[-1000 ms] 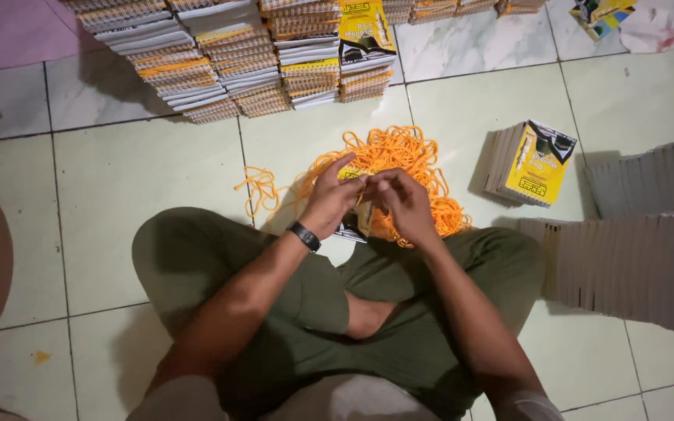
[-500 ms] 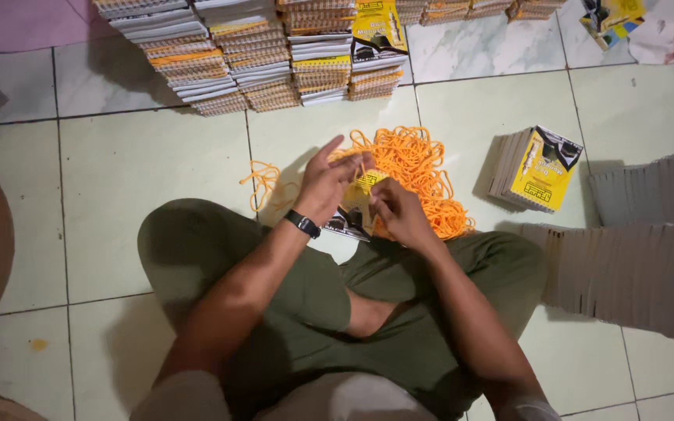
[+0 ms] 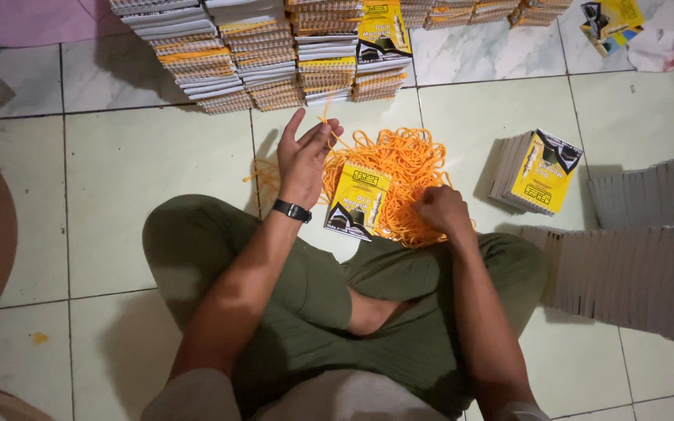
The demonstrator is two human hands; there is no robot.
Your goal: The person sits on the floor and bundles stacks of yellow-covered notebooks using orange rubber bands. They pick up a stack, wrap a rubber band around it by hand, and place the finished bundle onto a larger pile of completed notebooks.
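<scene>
Two hands in my view, listed left to right. Left hand (image 3: 306, 156): raised above the floor (image 3: 118, 171), fingers spread and pointing up, a thin orange string (image 3: 326, 118) pinched at the fingertips; black watch (image 3: 292, 210) on the wrist. Yellow-and-black booklet (image 3: 358, 199): lying between my hands, tilted, resting partly on the orange string pile (image 3: 399, 168). Right hand (image 3: 442, 210): curled shut at the pile's right edge; I cannot tell what it grips. Just beyond, a small stack of booklets (image 3: 536, 173) fanned on the tile. Far right, a long grey row of booklets (image 3: 633, 273). Along the top, bundled stacks (image 3: 259, 51) tied with orange string.
</scene>
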